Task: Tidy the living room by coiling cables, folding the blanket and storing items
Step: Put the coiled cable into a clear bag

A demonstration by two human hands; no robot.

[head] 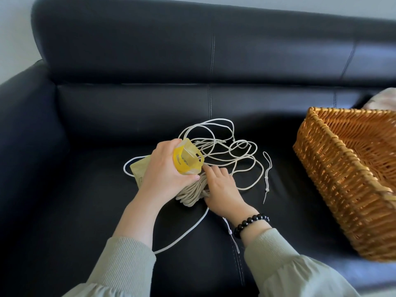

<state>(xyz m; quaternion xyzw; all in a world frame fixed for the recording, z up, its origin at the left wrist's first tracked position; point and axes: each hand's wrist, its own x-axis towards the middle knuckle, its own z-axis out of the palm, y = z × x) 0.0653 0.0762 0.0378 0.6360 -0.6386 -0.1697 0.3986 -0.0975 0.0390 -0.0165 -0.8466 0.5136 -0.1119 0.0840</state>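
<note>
- The black leather sofa (90,159) fills the frame; its armrest rises at the far left.
- Left of centre, the left hand (165,168) grips a plastic pouch (187,160) with a yellow top. Fingers and thumb are curled round it, and its mouth is turned toward the right.
- Just below the pouch, a cord bundle (191,192) of pale wound strands lies on the seat cushion at mid-frame.
- The right hand (222,189) rests on the bundle's right side. Its fingers are bent over the strands and its thumb is tucked against them, holding the bundle.
- A black bead bracelet (250,224) circles the right wrist, and both forearms wear grey-green sleeves (285,266).
- Loose cord (233,146) sprawls in tangled loops on the seat above and to the right of the hands. One strand trails toward the lower centre.
- A wicker basket (334,181) sits on the seat at the right, apart from the cord.
- Pale fabric (383,99) shows behind the basket at the right edge.
</note>
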